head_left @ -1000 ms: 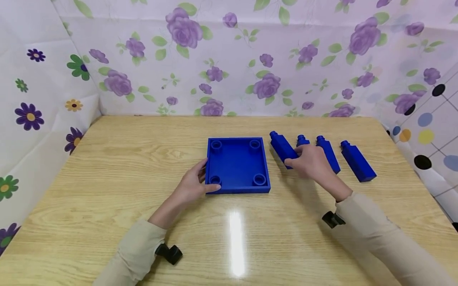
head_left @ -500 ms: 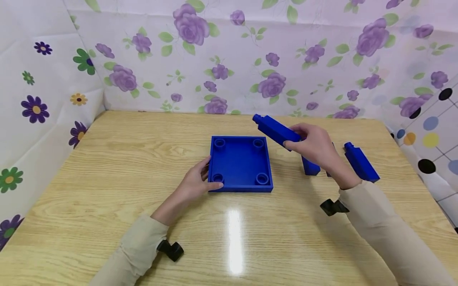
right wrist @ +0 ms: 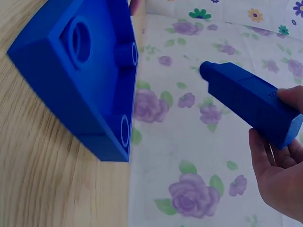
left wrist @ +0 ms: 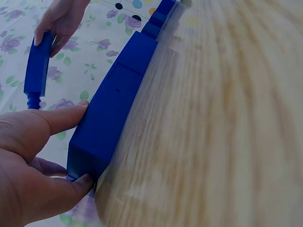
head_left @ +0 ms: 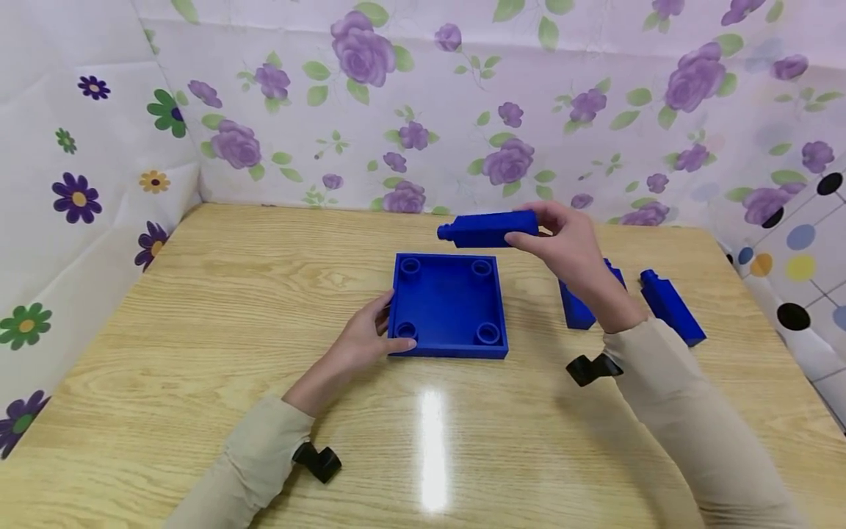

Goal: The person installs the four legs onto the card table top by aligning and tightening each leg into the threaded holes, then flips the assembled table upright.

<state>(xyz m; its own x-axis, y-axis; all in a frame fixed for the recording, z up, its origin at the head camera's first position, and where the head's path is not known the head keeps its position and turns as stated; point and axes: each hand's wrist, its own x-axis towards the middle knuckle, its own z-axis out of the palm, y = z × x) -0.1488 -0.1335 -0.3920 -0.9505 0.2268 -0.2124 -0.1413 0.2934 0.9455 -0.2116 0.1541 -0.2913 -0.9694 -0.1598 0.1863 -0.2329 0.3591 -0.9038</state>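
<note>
A square, shallow blue base (head_left: 448,297) with a raised rim and a round socket in each corner lies on the table. My left hand (head_left: 360,339) grips its near left corner, thumb over the front rim and fingers along the left side. My right hand (head_left: 568,246) holds a blue square-sided leg (head_left: 489,230) by its plain end. The leg is in the air beyond the base's far right corner, nearly level, its narrow ridged end (left wrist: 33,100) pointing left. In the right wrist view, thumb and fingers pinch the leg (right wrist: 251,94) from opposite sides.
Similar blue legs lie on the right of the wooden table (head_left: 264,294): one leg (head_left: 578,307) and another leg (head_left: 615,274) partly behind my right arm, and a third leg (head_left: 673,308) further right. A flowered cloth wall (head_left: 423,110) rises along the back edge.
My right hand has lifted the leg off the table, carried it up and left toward the base, and turned it nearly level. My left hand keeps its grip on the base.
</note>
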